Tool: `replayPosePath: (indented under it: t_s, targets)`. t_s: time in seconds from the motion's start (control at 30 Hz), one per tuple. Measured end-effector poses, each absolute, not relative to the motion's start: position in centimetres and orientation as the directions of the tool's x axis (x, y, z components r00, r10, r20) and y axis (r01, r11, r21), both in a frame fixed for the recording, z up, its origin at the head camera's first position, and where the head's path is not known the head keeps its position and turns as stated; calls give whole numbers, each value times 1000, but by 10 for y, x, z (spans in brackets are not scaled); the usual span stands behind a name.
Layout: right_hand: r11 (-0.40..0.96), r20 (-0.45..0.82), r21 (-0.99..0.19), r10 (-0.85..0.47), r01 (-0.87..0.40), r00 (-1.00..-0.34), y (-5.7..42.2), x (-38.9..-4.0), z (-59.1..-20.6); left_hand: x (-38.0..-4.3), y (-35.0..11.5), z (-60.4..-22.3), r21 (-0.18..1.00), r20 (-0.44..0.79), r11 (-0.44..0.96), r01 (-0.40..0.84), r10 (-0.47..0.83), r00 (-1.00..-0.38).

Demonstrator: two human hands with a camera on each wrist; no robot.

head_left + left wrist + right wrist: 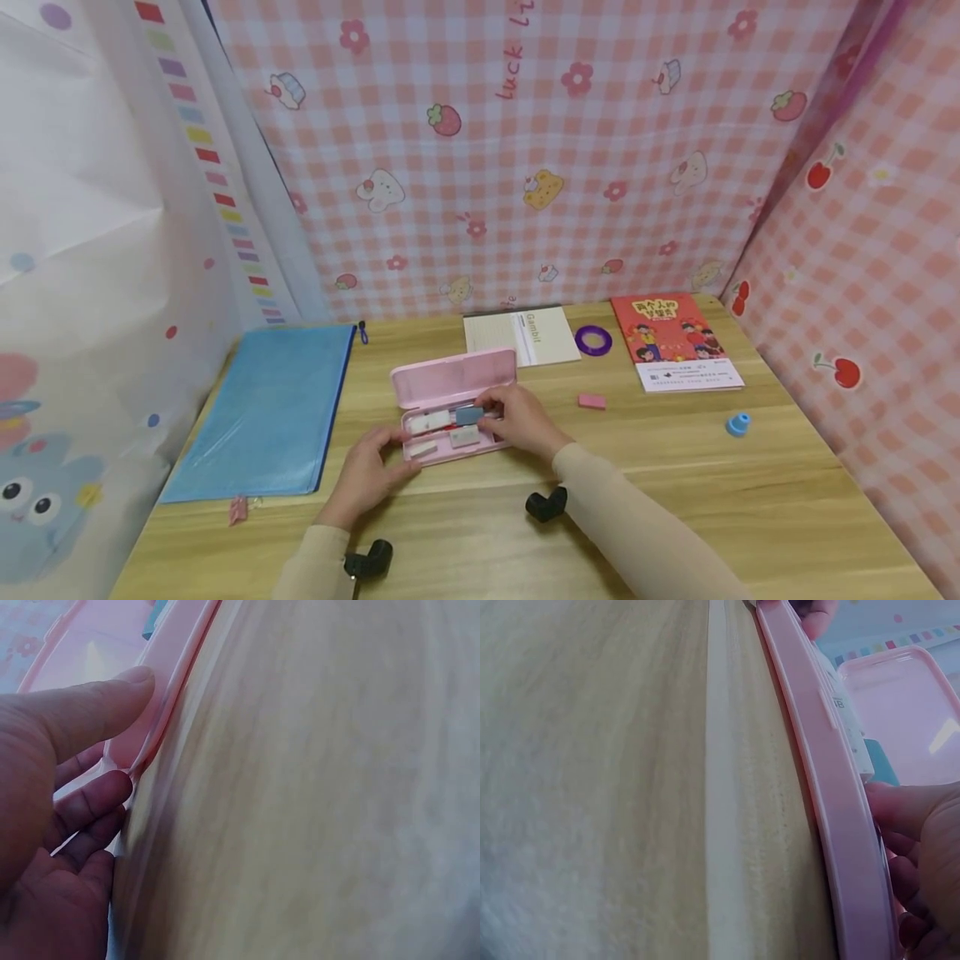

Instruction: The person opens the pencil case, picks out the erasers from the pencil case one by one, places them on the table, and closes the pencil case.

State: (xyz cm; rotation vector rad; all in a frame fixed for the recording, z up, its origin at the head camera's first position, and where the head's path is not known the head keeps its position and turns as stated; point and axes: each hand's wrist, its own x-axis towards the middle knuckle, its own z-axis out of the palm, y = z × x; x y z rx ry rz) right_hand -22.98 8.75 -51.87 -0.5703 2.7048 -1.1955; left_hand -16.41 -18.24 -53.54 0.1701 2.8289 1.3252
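A pink pencil case [450, 379] lies with its lid raised. My left hand [367, 475] holds its left end, thumb [124, 697] over the front wall and fingers curled at the corner. At the right end, my right hand [521, 421] reaches into the case and pinches a blue-grey block [469, 416], which looks like an eraser. In the right wrist view its thumb [900, 806] is right at this teal-looking block [881, 761]. Inside the case are a white eraser [429, 422], another pale eraser [464, 436] and a small whitish piece [423, 449].
A blue zip folder [262, 408] lies at left, a small pink item [237, 510] below it. Behind the case are a notebook [487, 333] and a purple tape ring [593, 340]. To the right lie a pink eraser [592, 402], a red booklet [667, 333] and a blue cone-shaped piece [738, 425].
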Motion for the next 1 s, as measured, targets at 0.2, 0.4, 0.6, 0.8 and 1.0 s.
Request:
replayPosePath:
  t_s: [0.2,0.4,0.6,0.8,1.0]
  targets:
    - [596,62,-751,-364,-284,-929,85,-230,-521,-164,-183,-534,761,35,642,93,102,-994]
    - [551,69,-796,-331,-252,-941,86,-230,-523,-164,-185,-535,761,45,641,103,106,-993]
    - [465,86,-863,-252,-198,-964,99,-228,-513,-164,-184,-535,763,78,633,131,111,-991]
    - [385,81,-907,-234,-169,-969,138,-218,-504,-164,-183,-536,775,42,624,100,107,-993]
    - [363,55,-923,-216,-132,-975,191,-210,-505,-163,-183,-535,767,34,635,96,109,-993]
